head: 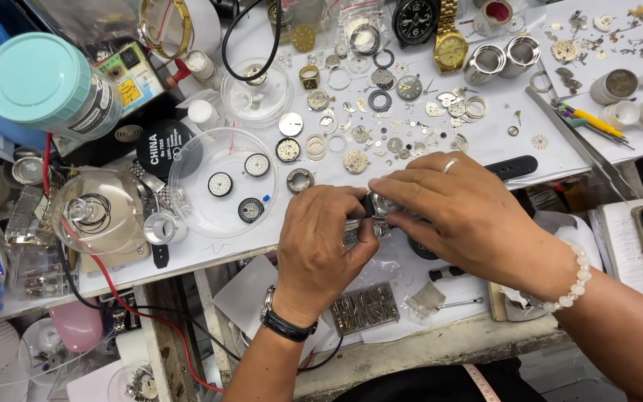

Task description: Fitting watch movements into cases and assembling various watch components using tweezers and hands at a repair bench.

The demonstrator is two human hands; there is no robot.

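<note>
On a cluttered white workbench (210,249) strewn with watch parts, we're pinching a steel wristwatch (378,206) between left hand (321,246) and right hand (459,216), both clenched on it, case apparently closed, work looking unfinished.

A dark-strapped wristwatch (286,323) is worn on the wrist of the left hand (320,246). On the right hand (464,216), a plain silver ring (449,164) is worn, and a bracelet of pale round beads (573,284) at its wrist. Both forearms are left bare.
</note>
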